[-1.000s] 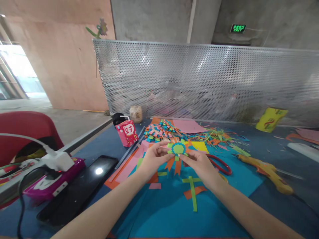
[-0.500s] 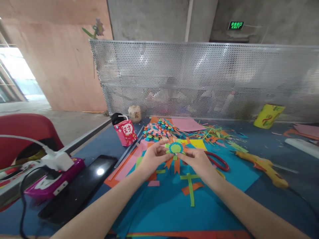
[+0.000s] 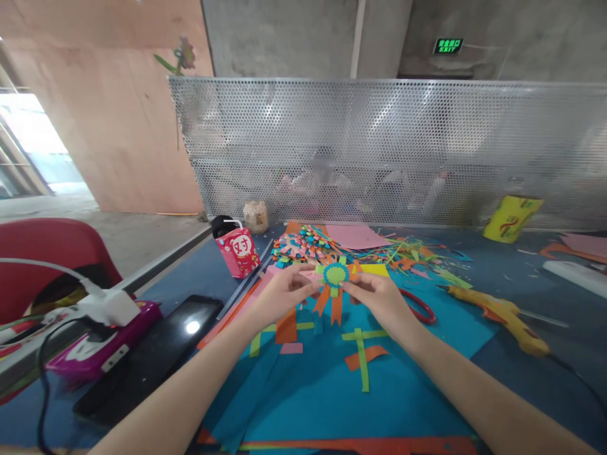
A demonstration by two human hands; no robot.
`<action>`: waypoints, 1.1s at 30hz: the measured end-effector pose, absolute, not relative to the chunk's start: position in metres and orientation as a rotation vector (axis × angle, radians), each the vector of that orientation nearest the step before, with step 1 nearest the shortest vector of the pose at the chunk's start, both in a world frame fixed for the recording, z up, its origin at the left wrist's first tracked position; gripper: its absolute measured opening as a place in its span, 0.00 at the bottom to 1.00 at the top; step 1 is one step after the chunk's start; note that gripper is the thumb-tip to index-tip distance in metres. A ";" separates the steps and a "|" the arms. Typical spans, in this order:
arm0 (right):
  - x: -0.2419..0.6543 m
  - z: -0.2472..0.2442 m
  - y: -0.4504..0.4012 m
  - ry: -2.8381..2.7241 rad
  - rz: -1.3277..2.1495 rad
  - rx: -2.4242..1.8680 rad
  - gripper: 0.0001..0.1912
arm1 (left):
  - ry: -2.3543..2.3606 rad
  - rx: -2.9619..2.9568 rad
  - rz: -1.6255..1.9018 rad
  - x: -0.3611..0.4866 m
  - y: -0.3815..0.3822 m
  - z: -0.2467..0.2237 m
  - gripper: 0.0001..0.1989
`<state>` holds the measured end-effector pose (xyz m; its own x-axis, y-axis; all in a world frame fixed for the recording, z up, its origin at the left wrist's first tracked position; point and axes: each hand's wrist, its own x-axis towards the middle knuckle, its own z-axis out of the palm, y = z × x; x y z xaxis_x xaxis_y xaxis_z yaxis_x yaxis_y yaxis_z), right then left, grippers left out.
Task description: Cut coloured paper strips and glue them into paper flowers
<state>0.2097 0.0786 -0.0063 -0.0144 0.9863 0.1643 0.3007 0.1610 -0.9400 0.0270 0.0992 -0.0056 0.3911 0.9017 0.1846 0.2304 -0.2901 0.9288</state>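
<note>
A paper rosette [image 3: 336, 274] with a green centre, a scalloped blue ring and orange tails is held up between both hands. My left hand [image 3: 287, 292] pinches its left side, and my right hand [image 3: 379, 294] pinches its lower right edge. Below it lies a large blue paper sheet [image 3: 351, 411]. Green strips [image 3: 363, 360], an orange strip [image 3: 367, 358] and a small pink piece [image 3: 291, 348] rest on the sheet. Red-handled scissors [image 3: 422, 308] lie beside my right hand, partly hidden by it.
A yellow glue gun [image 3: 505, 316] lies right, a yellow can-like object [image 3: 512, 218] behind it. Paper scraps [image 3: 412, 253] and rosettes [image 3: 303, 245] are piled at the back. Left are a red drink box [image 3: 238, 252], black phone [image 3: 152, 360] and purple power strip [image 3: 107, 344].
The rosette has risen slightly and tilted more towards the camera. My left hand has shifted a little left, uncovering more strips on the sheet.
</note>
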 end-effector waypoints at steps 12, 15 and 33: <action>0.232 -0.005 0.091 -1.597 0.713 -1.359 0.13 | 1.723 2.457 0.602 -0.023 0.121 0.009 0.13; 0.228 -0.007 0.089 -1.713 0.629 -1.404 0.11 | 1.600 2.468 0.567 -0.011 0.114 0.003 0.15; 0.224 -0.014 0.089 -1.898 0.393 -1.629 0.10 | 1.408 2.397 0.474 0.025 0.090 -0.015 0.26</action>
<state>0.2235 0.0895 -0.0137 -0.0663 0.9667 0.2473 0.7887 0.2026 -0.5804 0.0252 0.0898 -0.0151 0.4590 0.8803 0.1201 0.7740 -0.4626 0.4323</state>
